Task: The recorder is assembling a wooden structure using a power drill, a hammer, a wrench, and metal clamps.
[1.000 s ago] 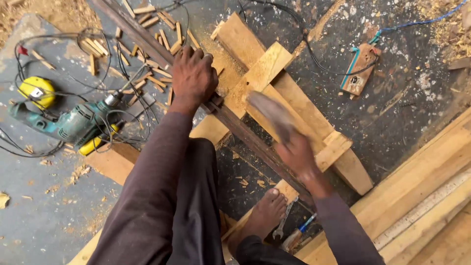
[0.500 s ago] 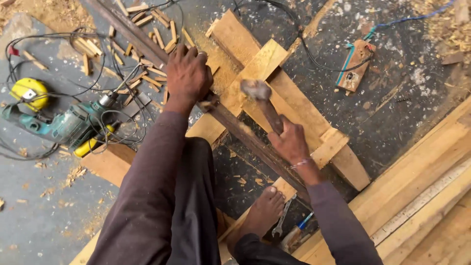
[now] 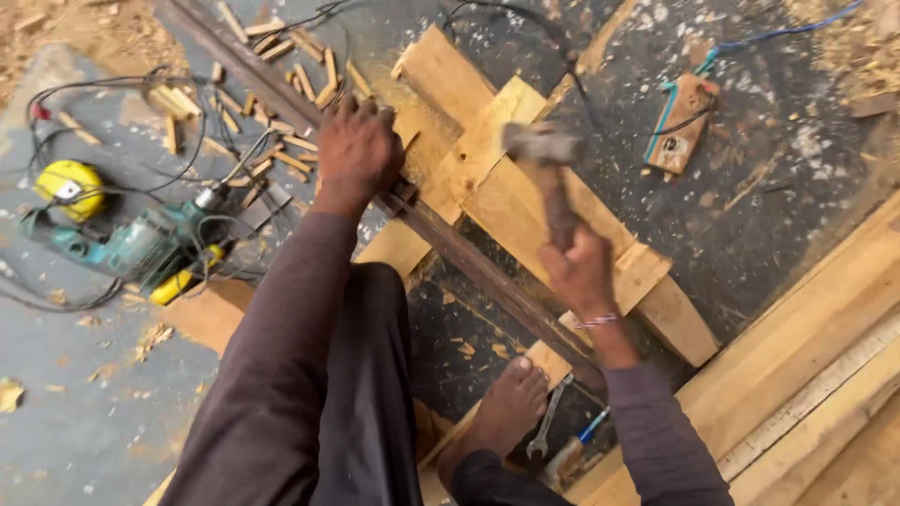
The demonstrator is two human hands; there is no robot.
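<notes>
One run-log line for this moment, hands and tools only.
left hand: pressing on metal bar | right hand: gripping hammer, head blurred above wooden boards | wrench: beside bare foot

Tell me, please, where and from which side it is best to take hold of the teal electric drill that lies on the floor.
Grip the teal drill around its thick middle body, coming from above. It lies on its side, so the body faces up. Tangled black cables surround it, and the yellow part lies apart. The left hand is nearest.

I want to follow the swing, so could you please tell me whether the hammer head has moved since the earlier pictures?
Yes. The hammer head has travelled from the lower end of the wooden boards toward their upper end.
</notes>
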